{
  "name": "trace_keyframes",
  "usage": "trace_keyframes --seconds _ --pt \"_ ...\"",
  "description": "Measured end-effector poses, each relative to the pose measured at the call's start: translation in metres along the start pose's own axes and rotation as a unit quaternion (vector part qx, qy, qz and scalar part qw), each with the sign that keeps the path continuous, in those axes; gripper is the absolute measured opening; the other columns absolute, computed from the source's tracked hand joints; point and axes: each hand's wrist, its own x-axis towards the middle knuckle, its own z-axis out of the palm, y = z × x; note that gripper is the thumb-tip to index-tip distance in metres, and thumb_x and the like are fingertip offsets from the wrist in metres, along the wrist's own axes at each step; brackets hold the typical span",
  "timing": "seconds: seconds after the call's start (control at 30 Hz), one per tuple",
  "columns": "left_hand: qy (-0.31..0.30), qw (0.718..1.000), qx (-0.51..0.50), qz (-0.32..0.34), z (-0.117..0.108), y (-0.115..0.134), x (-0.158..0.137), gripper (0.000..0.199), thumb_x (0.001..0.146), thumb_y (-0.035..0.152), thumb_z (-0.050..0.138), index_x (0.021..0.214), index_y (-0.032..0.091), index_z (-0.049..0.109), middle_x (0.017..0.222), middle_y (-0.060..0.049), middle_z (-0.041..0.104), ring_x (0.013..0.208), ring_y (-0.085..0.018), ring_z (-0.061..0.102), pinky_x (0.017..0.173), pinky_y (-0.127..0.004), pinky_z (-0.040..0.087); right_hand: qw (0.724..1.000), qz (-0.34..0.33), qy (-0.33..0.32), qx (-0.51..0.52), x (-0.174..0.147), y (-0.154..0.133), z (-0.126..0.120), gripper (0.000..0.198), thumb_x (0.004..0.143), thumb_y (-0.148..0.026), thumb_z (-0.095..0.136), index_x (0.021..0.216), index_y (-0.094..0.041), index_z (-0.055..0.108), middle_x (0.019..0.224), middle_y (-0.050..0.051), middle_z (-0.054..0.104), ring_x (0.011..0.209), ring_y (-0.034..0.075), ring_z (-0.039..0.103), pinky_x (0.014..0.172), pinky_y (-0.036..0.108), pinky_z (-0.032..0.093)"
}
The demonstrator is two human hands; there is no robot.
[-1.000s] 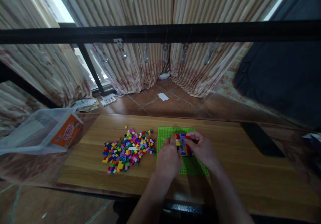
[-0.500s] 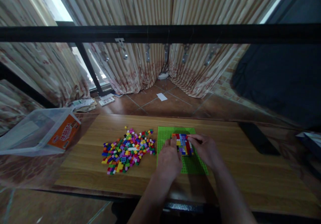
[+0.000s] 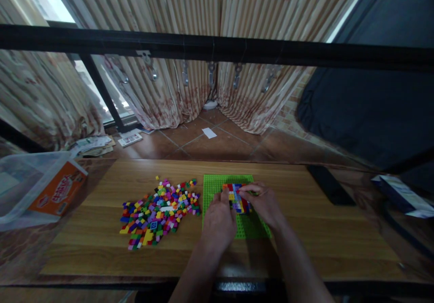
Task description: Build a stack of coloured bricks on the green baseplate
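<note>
A flat, many-coloured build of toy bricks [image 3: 240,203] sits on the green baseplate [image 3: 210,183]. My left hand [image 3: 219,221] grips its left side, fingers at the far left corner and thumb near the front. Over the build's right half, my right hand [image 3: 267,205] has thumb and forefinger pinched together at the top surface. Whatever lies between those fingertips is too small to make out. Left of the baseplate spreads a pile of loose toy bricks [image 3: 169,200] in many colours.
A clear plastic box [image 3: 20,169] with an orange label stands at the left. A dark flat object [image 3: 330,185] lies on the wooden tabletop [image 3: 291,176] to the right. Beyond the table a black rail [image 3: 190,46] crosses in front of curtains.
The view has shifted, so the table scene appears further left. My right fingers have moved slightly leftward over the build. My left hand keeps its place at the build's left side.
</note>
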Motion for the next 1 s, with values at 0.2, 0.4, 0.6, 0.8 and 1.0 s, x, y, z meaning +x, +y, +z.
trace_keyframes --seconds 0.2,0.4,0.6,0.8,1.0 --pt "-0.004 1.0 -0.003 -0.006 0.0 -0.001 0.0 0.054 0.085 0.017 0.047 0.138 0.014 0.04 0.127 -0.016 0.056 0.108 -0.026 0.059 0.092 -0.034 0.045 1.0 0.007 0.0 -0.012 -0.002 -0.001 0.001 0.016 0.066 -0.038 0.072 0.072 -0.024 0.076 0.094 0.006 0.064 0.09 0.022 0.059 0.085 0.038 0.047" --pt "-0.006 1.0 0.007 -0.004 0.002 -0.003 0.002 0.06 0.085 0.016 0.045 0.144 0.012 0.033 0.128 -0.018 0.055 0.109 -0.026 0.059 0.093 -0.035 0.044 1.0 0.006 0.018 0.009 0.002 0.0 0.006 0.014 0.065 -0.035 0.071 0.07 -0.022 0.073 0.092 0.006 0.065 0.092 0.022 0.06 0.085 0.037 0.046" --pt "-0.026 1.0 0.011 0.0 -0.001 -0.003 0.001 0.06 0.085 0.016 0.046 0.143 0.009 0.033 0.13 -0.019 0.053 0.111 -0.026 0.058 0.095 -0.035 0.044 0.994 0.086 0.009 0.073 0.005 -0.001 0.009 0.026 0.058 -0.037 0.074 0.076 -0.02 0.065 0.071 0.001 0.065 0.067 0.019 0.059 0.063 0.032 0.046" --pt "-0.036 0.999 0.035 0.004 -0.002 0.0 0.0 0.06 0.085 0.016 0.045 0.143 0.007 0.032 0.131 -0.02 0.052 0.115 -0.027 0.055 0.098 -0.035 0.041 0.992 0.094 0.018 0.087 0.005 0.0 0.012 0.028 0.055 -0.035 0.076 0.076 -0.02 0.063 0.067 -0.001 0.064 0.064 0.018 0.059 0.061 0.03 0.045" --pt "-0.028 0.999 0.027 0.005 -0.002 0.001 -0.003 0.062 0.085 0.016 0.047 0.145 0.008 0.031 0.13 -0.019 0.053 0.115 -0.026 0.056 0.099 -0.033 0.041 0.989 0.102 0.015 0.106 0.003 -0.003 0.013 0.031 0.053 -0.037 0.077 0.074 -0.02 0.061 0.064 -0.001 0.065 0.06 0.018 0.059 0.058 0.03 0.046"
